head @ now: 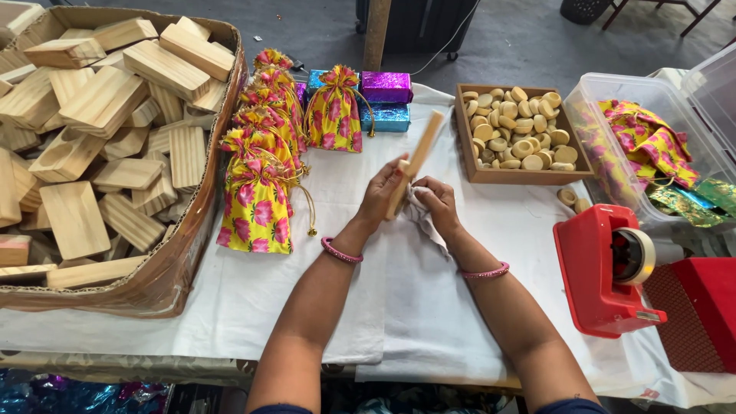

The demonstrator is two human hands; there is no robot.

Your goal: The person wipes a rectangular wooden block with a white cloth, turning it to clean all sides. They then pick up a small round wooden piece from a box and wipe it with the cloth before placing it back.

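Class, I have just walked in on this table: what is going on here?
A person's left hand holds a flat wooden piece tilted on edge, while the right hand presses a white cloth against it. A cardboard box of wooden blocks sits at the left, floral drawstring bags beside it, a tray of round wooden discs to the right.

Left of the white table cloth (253,299) you see a cardboard box of pale wooden blocks (100,146). Beside it stand yellow floral drawstring pouches (257,199); behind, shiny foil-wrapped boxes (386,87). Right sit a wooden tray of round discs (517,130) and a red tape dispenser (606,268).
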